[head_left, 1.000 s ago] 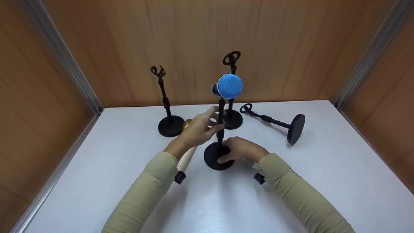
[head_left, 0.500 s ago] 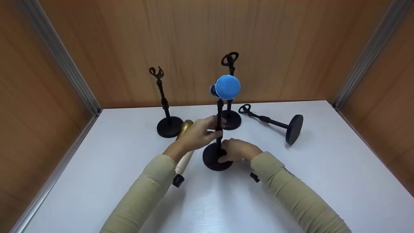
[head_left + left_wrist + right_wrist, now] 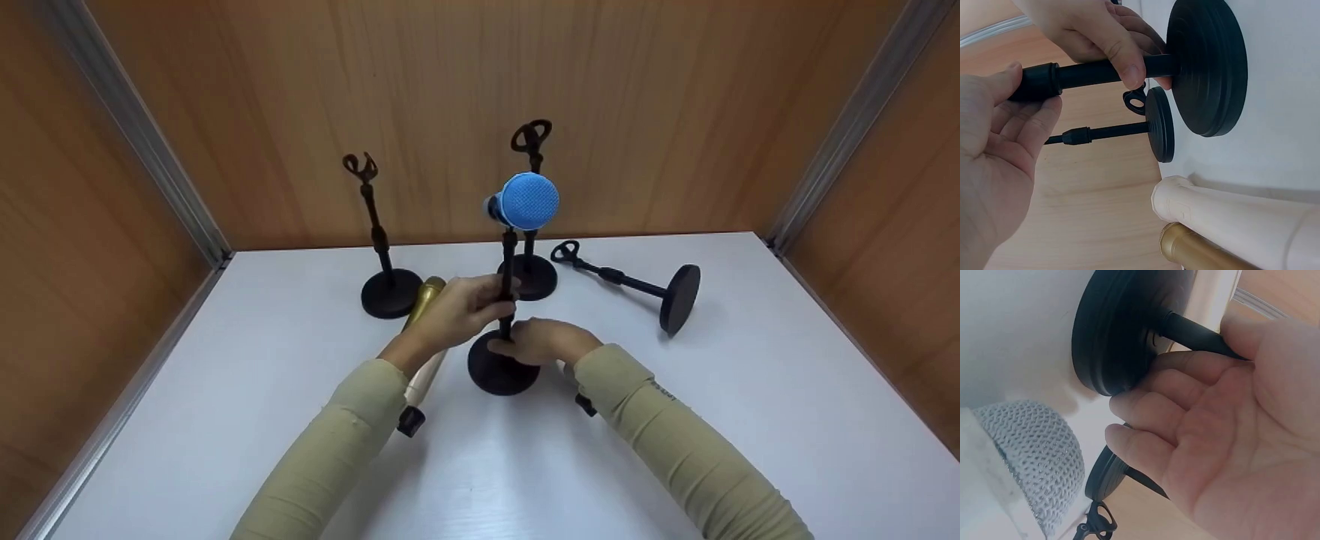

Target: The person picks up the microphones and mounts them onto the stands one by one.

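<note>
Black stand [image 3: 501, 382], blue microphone [image 3: 529, 201] at its top, gripped at 2 heights.
Head view: left hand [image 3: 457, 311] narrow, holding the middle of the pole [image 3: 508, 259]; right hand [image 3: 541, 341] narrow, lower, by the base. From that base: bare stand [image 3: 380, 240] at 10 o'clock, rear stand [image 3: 538, 280] near 12, fallen stand [image 3: 611, 275] at 2, gold-and-white microphone [image 3: 426, 377] at 9, black-ended microphone [image 3: 585, 406] at 4, partly under the right sleeve [image 3: 675, 442], which could roll it. Left wrist view: left thumb and fingers pinch the collar [image 3: 1041, 81]; unequal twisting might loosen it, and the top-heavy load tip. Right wrist view: fingers curl round the lower pole; mesh-headed microphone [image 3: 1036, 461] at 8 o'clock, apart; a low swing could knock it. Base-table contact: cannot tell.
</note>
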A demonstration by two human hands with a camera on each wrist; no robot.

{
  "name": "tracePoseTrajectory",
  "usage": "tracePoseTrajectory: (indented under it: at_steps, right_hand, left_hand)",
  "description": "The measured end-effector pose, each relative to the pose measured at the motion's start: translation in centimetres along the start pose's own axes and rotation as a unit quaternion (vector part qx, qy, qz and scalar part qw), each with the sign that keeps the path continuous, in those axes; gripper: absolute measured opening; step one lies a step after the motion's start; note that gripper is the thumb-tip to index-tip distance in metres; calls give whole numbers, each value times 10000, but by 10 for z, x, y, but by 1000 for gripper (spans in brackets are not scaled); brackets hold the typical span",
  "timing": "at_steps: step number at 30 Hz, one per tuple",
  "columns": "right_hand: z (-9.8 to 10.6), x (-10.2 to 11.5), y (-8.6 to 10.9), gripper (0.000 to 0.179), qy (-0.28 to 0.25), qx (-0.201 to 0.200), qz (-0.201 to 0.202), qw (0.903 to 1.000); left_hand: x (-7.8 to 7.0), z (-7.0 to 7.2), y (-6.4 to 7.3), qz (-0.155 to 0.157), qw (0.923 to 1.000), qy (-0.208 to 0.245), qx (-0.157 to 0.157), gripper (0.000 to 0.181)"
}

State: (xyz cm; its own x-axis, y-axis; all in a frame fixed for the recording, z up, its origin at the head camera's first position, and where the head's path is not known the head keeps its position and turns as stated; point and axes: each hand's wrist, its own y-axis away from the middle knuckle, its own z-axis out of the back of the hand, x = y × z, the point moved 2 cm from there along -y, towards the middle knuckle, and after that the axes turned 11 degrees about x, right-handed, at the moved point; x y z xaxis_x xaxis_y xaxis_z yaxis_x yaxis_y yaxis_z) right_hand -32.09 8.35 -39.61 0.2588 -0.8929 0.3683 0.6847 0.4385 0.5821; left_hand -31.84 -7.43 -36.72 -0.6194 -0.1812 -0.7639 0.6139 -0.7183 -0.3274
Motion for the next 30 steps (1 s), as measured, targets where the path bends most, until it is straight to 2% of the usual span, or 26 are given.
tracePoseTrajectory:
  at_steps: [6,15,19,23,27,30]
  right_hand:
    - [1,2,0,63,54,31,-32,10000]
    - [-1,4,2,64,32,66,-29,10000]
    - [-1,5,0,64,74,15,5,10000]
    - [1,5,-1,67,44,-74,-108,9999]
    - [1,5,0,71,-47,-122,-278,9995]
    - [1,4,0,70,-86,-74,-283,9995]
  left_hand:
    - [1,0,1,-111,9998,158,-87,25]
    - [0,-1,4,-44,9996,65,-270,20]
    - [-2,-4,4,38,9976,-467,-519,13]
    - [-3,-7,1,151,9885,-1183,-930,10]
    - [-3,-9,0,280,9845,-1256,-1194,13]
    - [-3,-10,1,324,9870,-1117,-1112,14]
